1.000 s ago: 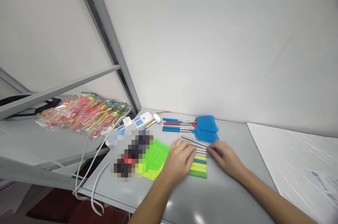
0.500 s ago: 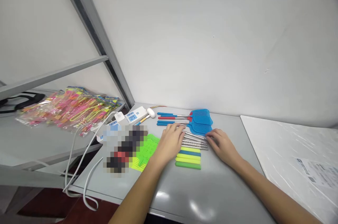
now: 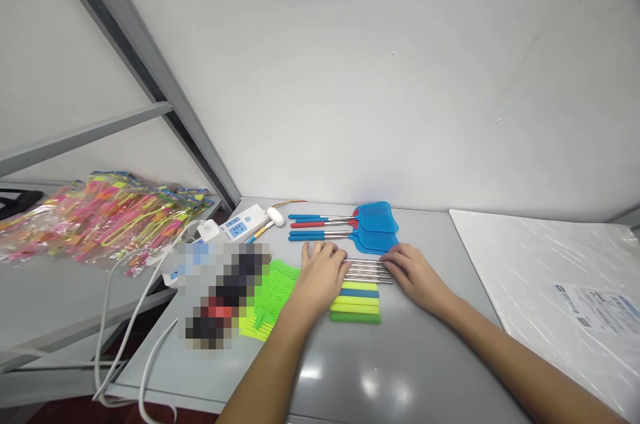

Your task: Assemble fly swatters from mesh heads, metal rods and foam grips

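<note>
A row of thin metal rods (image 3: 367,271) lies on the grey table, nearly parallel to one another. My left hand (image 3: 323,277) covers their left ends, its fingers curled over them. At the right ends, my right hand (image 3: 413,277) presses in with bent fingers. Just below the rods lie several handle sleeves (image 3: 355,309) in yellow, blue and green. Above them rest blue fly swatters (image 3: 376,227) with blue grips, and a red one (image 3: 307,225) partly covered by them. Bright green perforated swatter heads (image 3: 275,294) sit left of my left forearm, partly hidden.
White power strips (image 3: 245,224) with trailing cables (image 3: 123,324) occupy the left side of the table. A shelf beyond holds packaged colourful items (image 3: 125,214). A large white wrapped board (image 3: 540,277) lies at the right. A pixelated patch hides something left of the green heads.
The rods were fanned out at a slant and now lie closer together and nearly parallel. Both hands stay at the rods' ends. The view has shifted slightly.
</note>
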### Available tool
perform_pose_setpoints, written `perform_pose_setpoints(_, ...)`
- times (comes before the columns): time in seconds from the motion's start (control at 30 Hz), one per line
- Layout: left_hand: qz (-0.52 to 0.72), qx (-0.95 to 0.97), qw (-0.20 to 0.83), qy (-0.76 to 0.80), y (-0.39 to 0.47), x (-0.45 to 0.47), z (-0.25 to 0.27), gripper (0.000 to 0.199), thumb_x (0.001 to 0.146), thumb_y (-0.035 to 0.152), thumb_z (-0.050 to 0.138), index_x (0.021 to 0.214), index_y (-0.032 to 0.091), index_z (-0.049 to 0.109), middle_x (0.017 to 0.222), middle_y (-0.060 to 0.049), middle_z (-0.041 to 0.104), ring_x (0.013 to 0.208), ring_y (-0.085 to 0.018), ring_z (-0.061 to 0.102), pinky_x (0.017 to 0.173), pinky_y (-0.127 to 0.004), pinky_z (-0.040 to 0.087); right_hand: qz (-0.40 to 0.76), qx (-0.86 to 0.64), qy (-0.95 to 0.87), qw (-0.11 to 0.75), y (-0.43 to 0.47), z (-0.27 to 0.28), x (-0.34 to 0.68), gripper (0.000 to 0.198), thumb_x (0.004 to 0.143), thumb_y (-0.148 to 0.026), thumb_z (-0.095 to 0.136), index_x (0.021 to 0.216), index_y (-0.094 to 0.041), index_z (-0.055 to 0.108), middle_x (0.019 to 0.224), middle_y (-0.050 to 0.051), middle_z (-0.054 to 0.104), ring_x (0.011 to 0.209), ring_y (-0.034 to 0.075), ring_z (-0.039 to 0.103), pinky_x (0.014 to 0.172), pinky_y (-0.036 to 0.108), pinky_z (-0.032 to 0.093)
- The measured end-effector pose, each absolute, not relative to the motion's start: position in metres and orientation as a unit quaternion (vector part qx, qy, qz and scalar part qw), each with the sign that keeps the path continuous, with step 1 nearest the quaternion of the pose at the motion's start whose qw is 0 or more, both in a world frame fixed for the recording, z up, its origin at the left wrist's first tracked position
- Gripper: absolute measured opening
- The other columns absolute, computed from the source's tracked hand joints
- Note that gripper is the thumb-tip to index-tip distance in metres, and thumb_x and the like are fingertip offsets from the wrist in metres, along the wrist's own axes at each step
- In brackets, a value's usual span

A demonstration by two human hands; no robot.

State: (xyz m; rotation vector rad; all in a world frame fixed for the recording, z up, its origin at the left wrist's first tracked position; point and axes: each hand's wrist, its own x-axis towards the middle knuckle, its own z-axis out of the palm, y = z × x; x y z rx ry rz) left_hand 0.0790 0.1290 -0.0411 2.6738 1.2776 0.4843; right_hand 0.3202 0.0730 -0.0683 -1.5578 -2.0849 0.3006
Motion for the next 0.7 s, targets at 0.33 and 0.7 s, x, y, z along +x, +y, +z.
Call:
perform_pose_setpoints(0.33,0.169,0.882,0.059,0.436,0.130,0.069,-0.035,0.021,0.097,0.031,0.042,0.098,0.024,0.061,0.103,-0.004,0.058,0.103,-0.025,0.047,0.102,-0.054,0.029,0.056,-0.553,-0.814,0.169,0.100,-0.030,0.301,0.023,0.098,-0.029,0.042,0.108,-0.023,0.062,0.107,0.007,0.059,0.093,0.020,0.056,0.081,0.034,0.045)
perform_pose_setpoints(0.7,0.186,0.866,0.050,0.461,0.126,0.064,-0.032,0.017,0.095,0.031,0.046,0.094,0.023,0.062,0.102,-0.005,0.058,0.102,-0.025,0.048,0.103,-0.054,0.030,-0.068,-0.561,-0.820,0.088,0.209,-0.044,0.250,0.019,0.096,-0.023,0.046,0.099,-0.017,0.064,0.099,0.010,0.062,0.092,0.024,0.055,0.074,0.033,0.037)
